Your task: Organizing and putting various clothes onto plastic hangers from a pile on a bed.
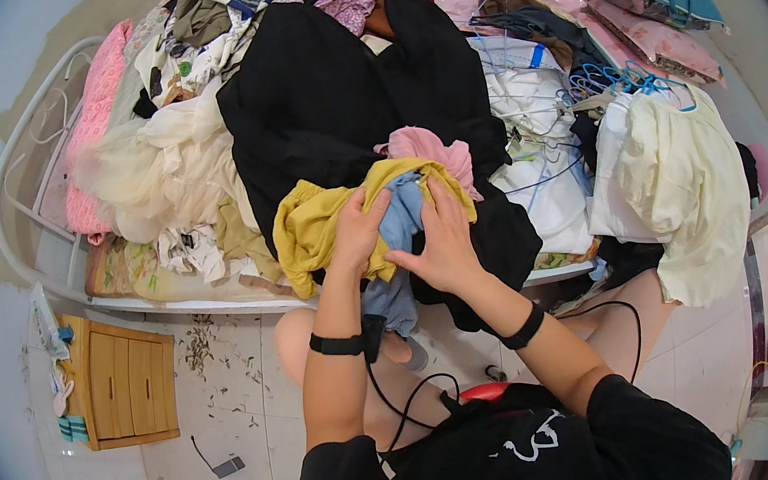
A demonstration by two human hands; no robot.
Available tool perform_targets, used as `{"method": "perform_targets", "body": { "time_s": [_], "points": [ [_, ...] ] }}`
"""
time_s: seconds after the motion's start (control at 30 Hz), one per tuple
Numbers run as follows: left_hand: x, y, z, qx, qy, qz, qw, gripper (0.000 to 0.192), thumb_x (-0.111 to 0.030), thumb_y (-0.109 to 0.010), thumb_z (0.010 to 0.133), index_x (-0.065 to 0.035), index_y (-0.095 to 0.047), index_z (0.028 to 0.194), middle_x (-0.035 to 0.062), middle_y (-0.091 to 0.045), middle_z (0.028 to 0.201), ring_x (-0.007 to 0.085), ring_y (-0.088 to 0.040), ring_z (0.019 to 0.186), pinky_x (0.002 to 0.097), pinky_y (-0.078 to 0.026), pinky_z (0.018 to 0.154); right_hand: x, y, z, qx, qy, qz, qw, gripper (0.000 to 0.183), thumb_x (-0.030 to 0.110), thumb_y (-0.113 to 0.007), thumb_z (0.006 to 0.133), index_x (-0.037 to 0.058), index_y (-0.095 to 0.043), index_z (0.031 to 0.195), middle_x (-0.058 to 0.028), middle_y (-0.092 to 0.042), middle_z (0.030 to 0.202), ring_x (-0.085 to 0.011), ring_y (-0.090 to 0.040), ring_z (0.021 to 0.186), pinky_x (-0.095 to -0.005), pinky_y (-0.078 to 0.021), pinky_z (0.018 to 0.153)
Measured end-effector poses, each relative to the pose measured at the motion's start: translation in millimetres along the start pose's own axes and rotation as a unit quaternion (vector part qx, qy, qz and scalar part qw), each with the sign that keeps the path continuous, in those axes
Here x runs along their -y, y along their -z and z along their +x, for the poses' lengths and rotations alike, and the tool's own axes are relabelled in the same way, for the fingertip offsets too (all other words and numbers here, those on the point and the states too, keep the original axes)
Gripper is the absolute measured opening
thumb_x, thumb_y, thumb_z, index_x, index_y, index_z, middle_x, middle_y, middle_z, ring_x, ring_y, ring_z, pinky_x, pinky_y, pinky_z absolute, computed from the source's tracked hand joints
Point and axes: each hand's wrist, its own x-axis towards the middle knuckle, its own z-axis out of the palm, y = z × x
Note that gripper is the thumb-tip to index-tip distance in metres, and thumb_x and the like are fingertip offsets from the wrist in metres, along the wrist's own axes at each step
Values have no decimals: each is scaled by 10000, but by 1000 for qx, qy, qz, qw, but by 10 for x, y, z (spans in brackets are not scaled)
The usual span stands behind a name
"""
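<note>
Both my hands are at a yellow cloth garment [315, 221] bunched over a light blue one [401, 214] at the bed's near edge. My left hand [358, 232] grips the yellow fabric, its thumb against the blue cloth. My right hand [440, 243] lies on the yellow and blue cloth with its thumb spread; whether it pinches any fabric cannot be told. A pink crumpled garment [432, 152] sits just behind them. Under all of these spreads a large black garment [319, 94]. Part of the blue cloth hangs down below my wrists.
The metal-framed bed [180, 309] bears heaped clothes. Cream tulle [150, 173] lies left; blue hangers [626, 79] and a pale yellow garment [682, 161] lie right. A wooden cabinet [130, 379] stands on the floor at left. Black cables [408, 413] run from my wrists across my lap.
</note>
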Motion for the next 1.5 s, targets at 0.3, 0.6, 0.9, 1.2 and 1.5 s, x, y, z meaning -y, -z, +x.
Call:
{"method": "perform_targets", "body": {
  "time_s": [0.3, 0.6, 0.9, 1.2, 1.5],
  "points": [
    [49, 172, 162, -71, 14, -176, 982, 378, -285, -510, 956, -19, -546, 1222, 56, -614, 1072, 125, -575, 907, 254, -465, 802, -127, 584, 313, -45, 18, 162, 986, 129, 119, -608, 847, -3, -606, 888, -119, -625, 1006, -221, -576, 956, -333, -457, 803],
    [26, 94, 311, -210, -4, -277, 938, 327, -307, -513, 947, -62, -519, 1163, 38, -579, 1035, 140, -572, 903, 288, -482, 776, -408, 2205, 328, -341, 35, 591, 730, 354, 232, -378, 992, -18, -509, 1205, -133, -570, 1170, -264, -547, 1089, -401, -423, 956],
    [255, -70, 485, -149, -45, 84, 984, 646, -198, -587, 875, 31, -292, 1402, 170, -440, 1353, 239, -467, 1199, 306, -376, 990, -298, 2724, 160, -190, -140, 568, 789, 293, 183, -437, 976, -37, -517, 1152, -166, -620, 1081, -336, -631, 977, -441, -480, 910],
    [-532, -807, -230, -130, -284, 507, 803, 388, -247, -653, 805, 32, -608, 1071, 215, -601, 1044, 344, -569, 974, 364, -452, 851, -215, 2834, 33, -71, -120, 579, 804, 366, 184, -402, 989, -64, -445, 1254, -195, -585, 1157, -373, -598, 1049, -455, -453, 958],
    [282, -2019, -940, 286, -94, 270, 914, 721, -291, -780, 696, 21, -459, 1262, 208, -549, 1203, 332, -534, 1110, 387, -409, 955, -61, 2936, 287, -43, -4, 688, 724, 315, 151, -440, 973, -64, -501, 1196, -171, -596, 1152, -324, -580, 1099, -427, -455, 952]
  ]
}}
